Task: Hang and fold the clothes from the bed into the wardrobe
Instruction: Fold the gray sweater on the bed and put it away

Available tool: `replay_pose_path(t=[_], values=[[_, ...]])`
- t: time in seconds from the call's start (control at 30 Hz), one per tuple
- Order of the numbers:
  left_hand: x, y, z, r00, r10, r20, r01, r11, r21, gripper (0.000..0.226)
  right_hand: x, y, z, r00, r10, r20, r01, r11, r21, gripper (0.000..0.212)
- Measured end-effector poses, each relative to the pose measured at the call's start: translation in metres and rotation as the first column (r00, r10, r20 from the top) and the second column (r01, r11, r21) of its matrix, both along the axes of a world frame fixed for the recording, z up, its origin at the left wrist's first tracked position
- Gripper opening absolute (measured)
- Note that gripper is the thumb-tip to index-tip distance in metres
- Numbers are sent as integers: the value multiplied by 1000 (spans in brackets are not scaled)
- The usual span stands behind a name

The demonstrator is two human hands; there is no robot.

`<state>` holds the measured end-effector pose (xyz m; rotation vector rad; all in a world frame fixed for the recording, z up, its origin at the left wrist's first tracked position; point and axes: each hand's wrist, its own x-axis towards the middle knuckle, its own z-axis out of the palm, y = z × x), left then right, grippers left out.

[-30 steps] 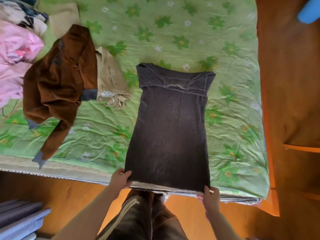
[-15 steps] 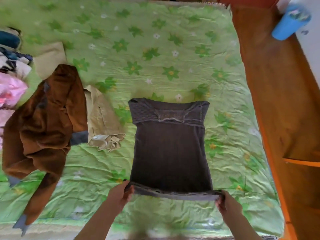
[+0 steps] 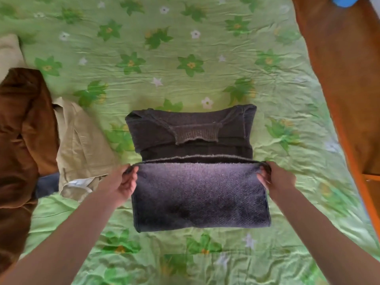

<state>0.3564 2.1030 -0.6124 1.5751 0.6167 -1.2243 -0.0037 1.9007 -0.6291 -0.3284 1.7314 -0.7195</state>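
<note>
head view: brown coat (image 3: 22,128), beige shirt (image 3: 82,145) left of dark sweater (image 3: 197,192)

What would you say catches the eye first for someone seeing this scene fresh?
The dark knitted garment at the centre of the green flowered bedspread, its lower half folded up with the left hand and right hand pinching the hem corners. A brown jacket sprawls at the left edge.
</note>
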Motion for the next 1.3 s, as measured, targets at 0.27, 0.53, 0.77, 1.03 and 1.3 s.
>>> replay_pose_path(t=[0.27, 0.53, 0.77, 1.03, 1.3], values=[[-9, -11, -51, 970, 137, 202, -126, 990, -66, 36, 13, 13, -57, 961, 226, -162, -270, 896, -353, 14], [-97, 61, -77, -254, -543, 801, 611, 551, 568, 26, -36, 83, -73, 115, 328, -938, -977, -133, -166, 40], [-97, 138, -96, -672, -532, 515, 600, 16, 800, 78, -98, 96, -76, -469, 194, -862, -791, -527, 312, 83], [-70, 144, -74, -671, -574, 470, 593, -35, 804, 104, -94, 103, -70, -351, 239, -905, -884, -403, 236, 106], [-63, 170, -18, -684, -516, 515, 676, -185, 713, 110, -146, 119, -11, -455, 277, -846, -758, -619, 205, 77]])
